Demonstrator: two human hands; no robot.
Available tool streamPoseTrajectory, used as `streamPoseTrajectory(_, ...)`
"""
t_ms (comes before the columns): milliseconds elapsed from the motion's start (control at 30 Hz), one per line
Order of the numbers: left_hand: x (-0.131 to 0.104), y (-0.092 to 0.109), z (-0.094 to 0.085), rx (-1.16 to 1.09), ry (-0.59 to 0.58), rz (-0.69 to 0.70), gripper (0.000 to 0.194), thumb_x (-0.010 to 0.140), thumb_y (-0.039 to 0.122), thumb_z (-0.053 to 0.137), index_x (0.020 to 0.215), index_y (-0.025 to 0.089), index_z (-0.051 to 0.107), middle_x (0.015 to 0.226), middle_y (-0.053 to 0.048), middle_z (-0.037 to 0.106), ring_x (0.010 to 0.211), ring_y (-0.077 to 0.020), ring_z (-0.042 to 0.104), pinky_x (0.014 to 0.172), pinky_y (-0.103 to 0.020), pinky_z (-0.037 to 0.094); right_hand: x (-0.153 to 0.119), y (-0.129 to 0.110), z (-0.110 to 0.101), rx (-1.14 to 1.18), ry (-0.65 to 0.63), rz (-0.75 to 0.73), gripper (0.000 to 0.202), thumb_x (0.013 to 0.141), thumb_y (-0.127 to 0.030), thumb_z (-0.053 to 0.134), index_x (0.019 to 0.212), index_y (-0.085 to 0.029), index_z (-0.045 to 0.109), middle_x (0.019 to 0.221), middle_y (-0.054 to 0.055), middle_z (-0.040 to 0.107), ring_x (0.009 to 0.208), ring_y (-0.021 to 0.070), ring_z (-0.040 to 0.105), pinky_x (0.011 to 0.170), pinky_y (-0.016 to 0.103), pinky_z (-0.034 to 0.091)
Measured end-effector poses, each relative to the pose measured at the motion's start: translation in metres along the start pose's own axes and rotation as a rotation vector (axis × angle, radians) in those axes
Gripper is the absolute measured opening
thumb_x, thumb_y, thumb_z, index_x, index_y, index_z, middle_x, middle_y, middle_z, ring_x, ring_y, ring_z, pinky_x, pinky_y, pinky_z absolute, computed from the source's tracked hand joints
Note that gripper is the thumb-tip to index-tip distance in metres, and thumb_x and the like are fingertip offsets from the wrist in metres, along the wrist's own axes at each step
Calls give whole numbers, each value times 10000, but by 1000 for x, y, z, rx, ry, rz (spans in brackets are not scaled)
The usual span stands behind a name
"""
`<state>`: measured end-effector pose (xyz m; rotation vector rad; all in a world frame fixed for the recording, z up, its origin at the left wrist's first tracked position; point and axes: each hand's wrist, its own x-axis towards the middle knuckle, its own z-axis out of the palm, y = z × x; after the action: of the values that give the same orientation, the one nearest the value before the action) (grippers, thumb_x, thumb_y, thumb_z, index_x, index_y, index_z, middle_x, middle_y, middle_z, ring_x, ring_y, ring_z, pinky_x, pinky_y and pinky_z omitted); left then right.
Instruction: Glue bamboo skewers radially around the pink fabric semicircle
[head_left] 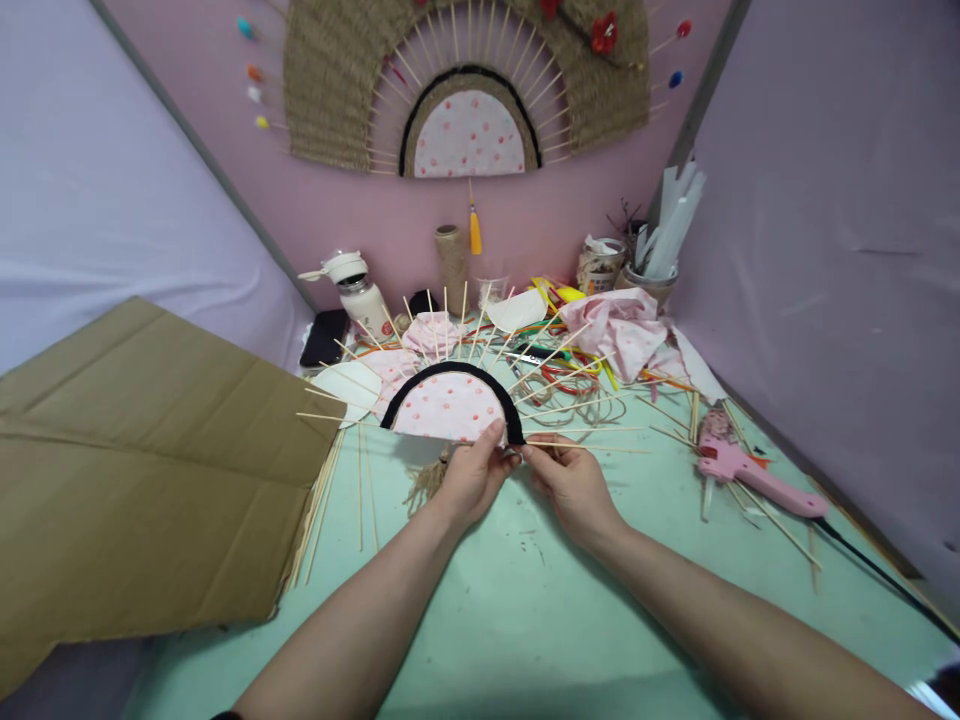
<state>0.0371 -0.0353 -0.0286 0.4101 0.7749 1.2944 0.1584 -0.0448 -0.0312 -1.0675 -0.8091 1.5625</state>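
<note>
A handmade fan [450,405] is held up above the green table, its half-round face white with red dots and edged by a black band. Thin wooden sticks radiate from the band. My left hand [477,475] grips the fan's lower right corner, thumb on the dotted face and fingers behind. My right hand [568,480] pinches at the right end of the black band [514,420], where the lowest sticks come out; its exact hold on band or stick is partly hidden. Behind the left hand a frayed twine tassel [427,484] shows.
A large cardboard sheet [150,470] lies left over loose sticks. At the right rests a pink glue gun [757,475] with its cable. Cords, fabric scraps [619,325], a bottle [365,300], a phone [325,338] and a twine spool [451,265] fill the back. A larger fan [330,100] hangs on the wall.
</note>
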Motion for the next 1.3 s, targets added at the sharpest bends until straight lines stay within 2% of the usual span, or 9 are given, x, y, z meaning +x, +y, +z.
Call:
streamPoseTrajectory(267,0,-2,0,-35,-11,-25,273,663,314,841,832,140,716,769,-24,722,663,-109,609,657,-232,464,3,6,-4,-53,3,-13,334,664,-388,799,879,-160,683,694,-10,632,513,81,388,461,229,266)
streamPoseTrajectory(400,1,4,-1,-41,5,-30,275,666,313,840,804,132,685,740,-23,707,636,-108,609,615,-231,469,2,2,-3,-47,-28,-7,292,672,-373,791,837,-173,658,723,-25,604,500,66,368,445,227,260)
streamPoseTrajectory(500,2,10,0,-33,-3,-31,300,677,328,833,840,135,670,783,-40,713,689,-141,651,641,-261,511,1,-2,-2,-18,-30,5,293,683,-380,785,833,-192,618,653,-57,536,466,56,328,428,223,236)
streamPoseTrajectory(600,8,18,6,-23,-12,-23,286,681,316,827,836,151,652,813,-42,718,753,-185,695,694,-306,547,1,-5,-4,40,-41,43,312,736,-466,724,836,-203,590,600,-72,493,426,49,270,412,213,190)
streamPoseTrajectory(733,22,30,18,2,-32,1,267,668,296,829,810,157,650,787,-24,719,740,-202,715,713,-328,558,3,-8,-10,-42,-27,-59,353,838,-549,576,896,-203,621,602,-53,530,413,56,264,415,222,219)
streamPoseTrajectory(900,38,41,34,74,-153,-19,260,707,304,786,884,155,667,901,-55,732,818,-241,725,824,-402,547,9,-14,-18,-277,0,-175,324,865,-461,567,1026,-199,671,545,-49,522,464,103,382,455,241,284)
streamPoseTrajectory(1000,44,41,36,92,-177,-14,272,737,344,761,918,167,660,941,-64,731,881,-257,723,881,-427,526,12,-19,-20,-327,28,-215,302,862,-441,576,975,-195,712,507,-43,511,484,121,412,486,252,305)
streamPoseTrajectory(1133,50,34,31,122,-182,-15,295,738,381,757,909,158,669,900,-80,746,866,-238,726,894,-382,517,16,-23,-22,-342,56,-230,265,829,-435,617,825,-201,740,509,-27,534,484,128,423,486,260,294)
streamPoseTrajectory(1300,49,22,22,113,-196,-33,341,711,410,780,911,149,689,946,-88,752,862,-241,726,894,-388,519,21,-24,-25,-413,130,-201,202,771,-317,640,619,-193,689,489,-22,536,465,123,417,478,265,286)
